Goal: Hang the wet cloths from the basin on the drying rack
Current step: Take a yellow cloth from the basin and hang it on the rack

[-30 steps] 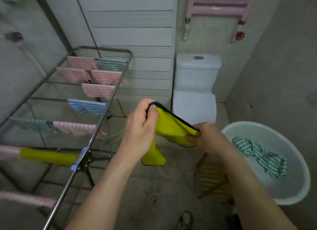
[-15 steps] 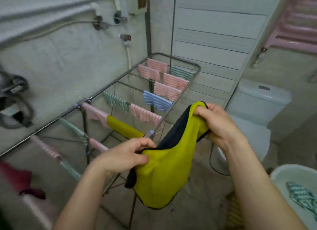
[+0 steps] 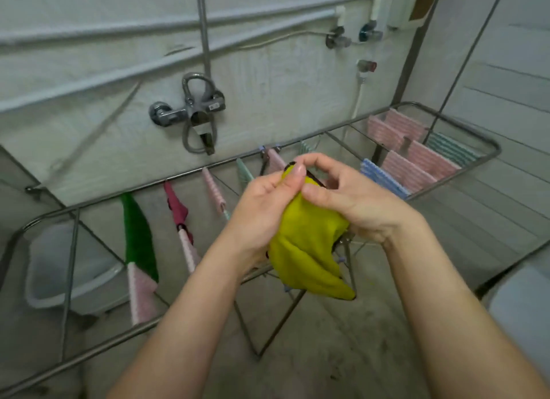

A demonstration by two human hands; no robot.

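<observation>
Both hands, left hand (image 3: 262, 208) and right hand (image 3: 354, 202), pinched shut on bunched yellow cloth (image 3: 309, 249) | above drying rack (image 3: 464, 184) | step: finding edge, unhung | next: spread, drape over free rail

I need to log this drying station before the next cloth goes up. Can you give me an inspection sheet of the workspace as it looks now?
Surface: bare grey concrete floor, stained.
Job's things: yellow cloth bunched, held above the drying rack; pink striped cloths, a blue striped cloth, a green cloth and a dark red cloth already hang on the rails.
Clutter: white tub on the floor under the rack's left end.
Hands: left hand and right hand both grip the yellow cloth.
Cables: metal shower hose looped below the tap.
Surroundings: wall tap, wall pipes, valves.
</observation>
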